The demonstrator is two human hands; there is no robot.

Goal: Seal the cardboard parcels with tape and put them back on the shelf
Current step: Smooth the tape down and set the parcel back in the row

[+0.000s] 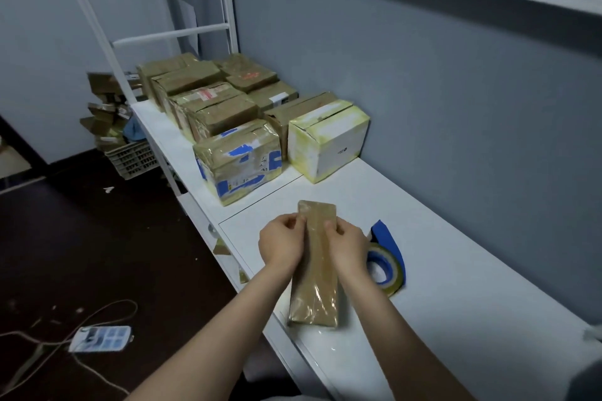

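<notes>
A long, narrow brown cardboard parcel [317, 283] wrapped in shiny clear tape lies on the white shelf [456, 270] in front of me. My left hand [281, 242] grips its left edge near the far end, fingers curled. My right hand [347, 246] grips the right edge opposite. A blue tape dispenser [389, 259] with a roll of clear tape lies on the shelf just right of my right hand.
Several taped parcels stand in rows further along the shelf, the nearest a blue-marked box [239, 161] and a white-and-yellow box [329, 140]. Loose cardboard and a crate [135, 158] sit on the floor at the left. A power strip [101, 338] with cables lies on the dark floor.
</notes>
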